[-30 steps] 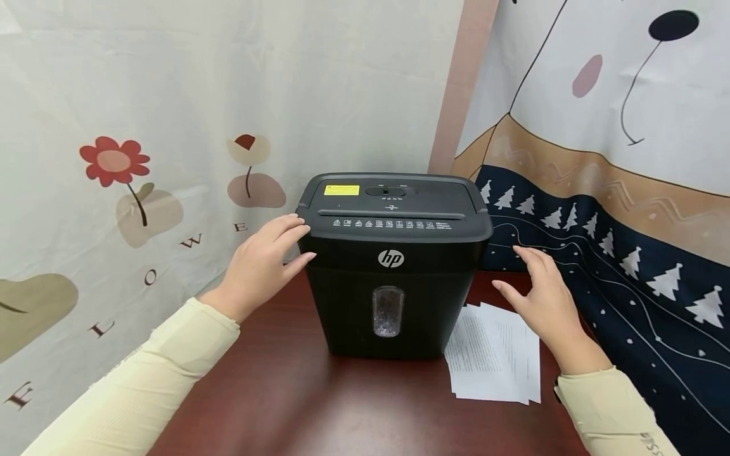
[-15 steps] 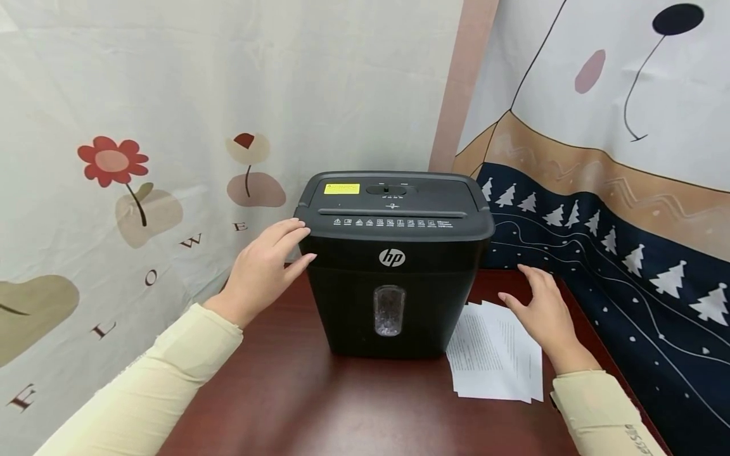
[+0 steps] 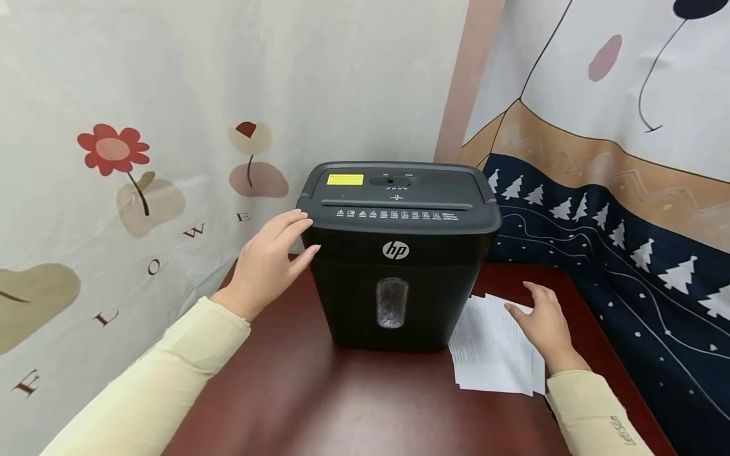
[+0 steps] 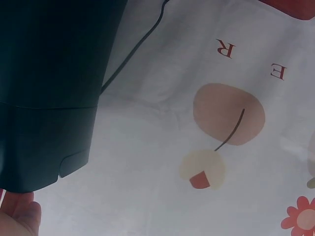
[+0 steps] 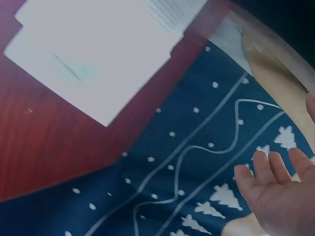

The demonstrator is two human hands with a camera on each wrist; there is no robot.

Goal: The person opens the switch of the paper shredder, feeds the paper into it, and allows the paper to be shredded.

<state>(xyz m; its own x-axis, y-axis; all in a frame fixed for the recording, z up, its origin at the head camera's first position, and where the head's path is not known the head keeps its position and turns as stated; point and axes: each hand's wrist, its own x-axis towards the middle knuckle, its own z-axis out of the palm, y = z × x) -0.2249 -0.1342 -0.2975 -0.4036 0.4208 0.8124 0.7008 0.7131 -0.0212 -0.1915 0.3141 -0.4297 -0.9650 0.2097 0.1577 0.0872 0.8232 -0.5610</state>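
Note:
A black HP paper shredder [image 3: 353, 285] stands upright on the table, with a feed slot across its lid and a small front window showing shreds inside. My left hand [image 3: 265, 259] rests its fingertips on the lid's left front corner, fingers fairly straight and thumb apart. In the left wrist view those fingers [image 4: 22, 209] meet the shredder's edge [image 4: 49, 137]. To the right of the shredder lie several printed paper sheets [image 3: 490, 354]. Over their right edge hovers my right hand [image 3: 549, 329], fingers loosely bent and nothing held. The right wrist view shows that hand [image 5: 280, 196] apart from the sheets [image 5: 98, 54].
The reddish-brown table [image 3: 365, 405] has its right edge close to a dark blue cloth with white trees [image 3: 576, 234]. A pale cloth [image 3: 353, 76] printed with flowers hangs behind and to the left. A dark cord [image 4: 135, 49] runs from the shredder.
My right hand has moved down toward the paper sheets from higher up at the right. My left hand stays at the shredder's corner. The head view has shifted slightly.

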